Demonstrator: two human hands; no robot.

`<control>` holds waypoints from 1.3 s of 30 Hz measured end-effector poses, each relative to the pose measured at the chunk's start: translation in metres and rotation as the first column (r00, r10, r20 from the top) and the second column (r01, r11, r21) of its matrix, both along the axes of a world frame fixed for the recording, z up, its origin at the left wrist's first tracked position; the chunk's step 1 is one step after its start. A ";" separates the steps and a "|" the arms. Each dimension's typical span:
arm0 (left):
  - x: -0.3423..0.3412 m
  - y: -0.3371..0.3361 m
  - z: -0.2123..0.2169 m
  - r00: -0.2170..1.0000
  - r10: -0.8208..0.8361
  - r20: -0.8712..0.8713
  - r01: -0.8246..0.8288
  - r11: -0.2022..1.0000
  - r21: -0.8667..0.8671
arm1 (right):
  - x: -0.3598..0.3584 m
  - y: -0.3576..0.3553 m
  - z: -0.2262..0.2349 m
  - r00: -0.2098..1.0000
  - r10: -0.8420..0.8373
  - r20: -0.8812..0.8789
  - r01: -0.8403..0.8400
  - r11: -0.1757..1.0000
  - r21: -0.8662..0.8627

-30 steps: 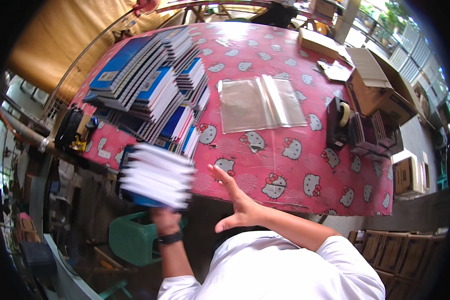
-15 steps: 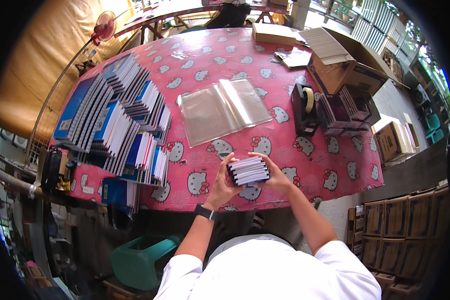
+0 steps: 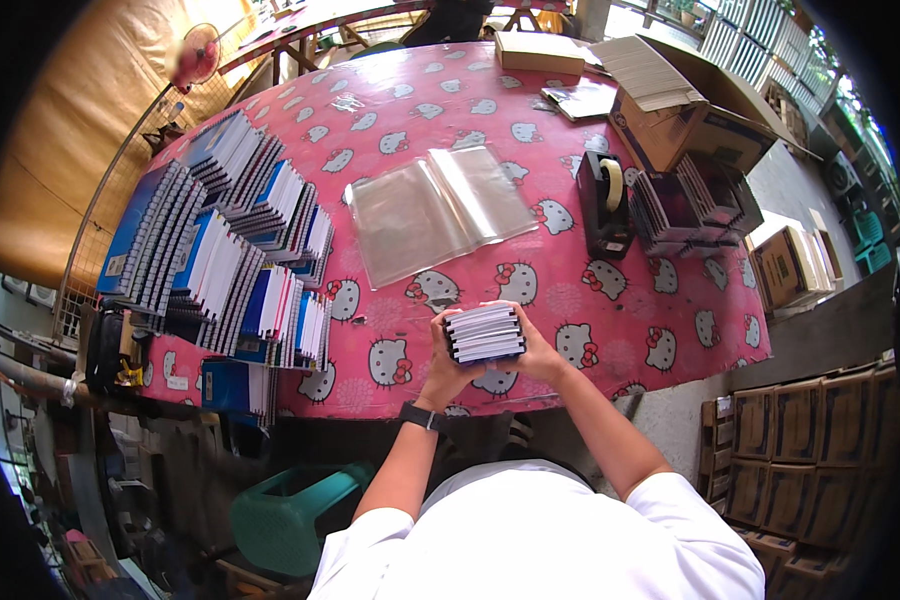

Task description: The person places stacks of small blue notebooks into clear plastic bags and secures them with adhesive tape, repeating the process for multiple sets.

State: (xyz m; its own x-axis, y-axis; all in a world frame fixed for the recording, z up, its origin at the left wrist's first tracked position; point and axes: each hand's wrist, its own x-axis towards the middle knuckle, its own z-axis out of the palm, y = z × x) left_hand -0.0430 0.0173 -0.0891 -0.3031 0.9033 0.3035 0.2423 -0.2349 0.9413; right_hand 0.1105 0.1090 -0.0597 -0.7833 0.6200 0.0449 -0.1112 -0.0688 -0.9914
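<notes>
From my remote seat, much stays out of reach: the fisheye rim blackens every corner, the far end of the table [image 3: 590,290] bends away under a dark shape I cannot identify, and the floor at lower left is a murky clutter around a green plastic stool [image 3: 288,512]. The table, draped in a pink cloth with white cartoon cats, fills the middle of the view. Along its left edge lie fanned rows of notebooks [image 3: 220,260] with blue covers and white page edges, some overhanging the rim. At centre lies a pile of clear plastic sleeves [image 3: 435,208], glare hiding how many there are. At upper right an open brown cardboard box [image 3: 690,120] carries a blue label too small to make out, with a flat tan box [image 3: 538,50] beyond it. Further stacks of small dark books [image 3: 695,205] sit by the right edge, partly cut by the table's curve, just beside a black tape dispenser [image 3: 603,203]. More brown cartons [image 3: 790,440] line the ground at right. At the near edge I have a small stack of notebooks [image 3: 485,333] held between both hands: the left hand [image 3: 445,362] curls round its left side, the right hand [image 3: 538,352] presses its right side, fingers closed against the stack.
</notes>
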 end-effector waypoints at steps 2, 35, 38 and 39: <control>0.001 0.000 0.003 0.996 -0.004 0.086 0.001 1.000 0.028 | 0.004 0.003 0.006 0.998 0.046 0.041 -0.045 0.999 -0.020; -0.033 0.051 0.013 0.922 0.055 -0.382 -0.343 0.573 -0.745 | 0.060 0.038 -0.017 0.770 -0.428 0.473 0.417 0.899 0.134; -0.022 0.049 0.019 0.902 0.098 -0.421 -0.383 0.634 -0.672 | 0.016 0.006 0.019 0.737 -0.524 0.428 0.179 0.761 0.623; -0.027 0.043 0.002 0.887 0.340 -0.312 -0.458 0.735 -0.501 | -0.004 -0.011 0.018 0.762 -0.569 0.309 0.042 0.520 0.853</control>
State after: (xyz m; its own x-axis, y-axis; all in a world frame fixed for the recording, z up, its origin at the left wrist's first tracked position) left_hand -0.0701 0.0601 -0.0874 -0.6645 0.7387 -0.1129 0.3777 0.4624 0.8022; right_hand 0.1063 0.0983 -0.0415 -0.6003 0.7390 0.3057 0.5527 0.6596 -0.5093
